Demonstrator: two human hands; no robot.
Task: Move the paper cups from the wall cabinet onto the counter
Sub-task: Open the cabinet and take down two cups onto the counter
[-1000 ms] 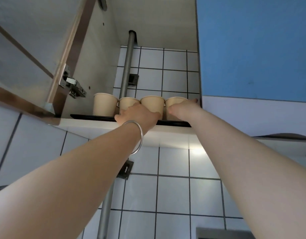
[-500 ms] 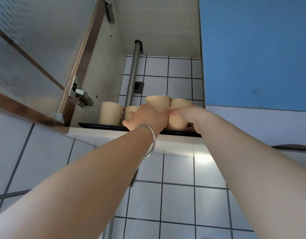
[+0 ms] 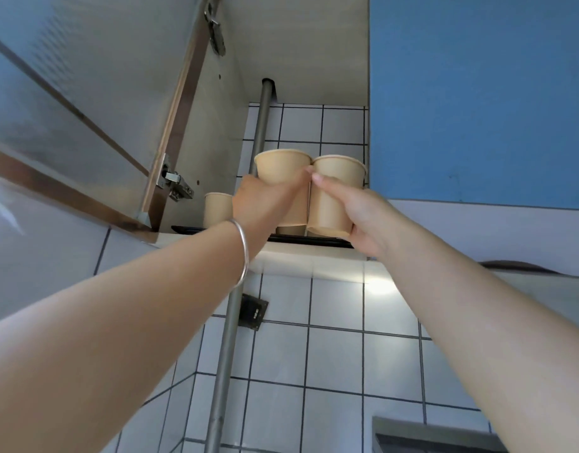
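One paper cup [image 3: 218,209] left on black tray [image 3: 187,229] in cabinet. My left hand [image 3: 265,204] wraps raised cup [image 3: 283,173]; third cup [image 3: 291,229] sits below it. My right hand [image 3: 363,220] wraps second raised cup [image 3: 335,194]. None on counter yet; counter out of view.

Cabinet shelf [image 3: 314,253]: pale board, front edge lit from below, seen from underneath at arm's reach. Black tray [image 3: 190,229] lies directly on shelf, running along front edge from left side wall to right. On tray, left end: one tan paper cup [image 3: 218,206], upright, just beside my left wrist. Second cup [image 3: 289,229] on tray near middle, only base visible below cups I hold. Further contents of tray hidden behind my hands. Grey pipe [image 3: 261,132] passes up through shelf at rear.
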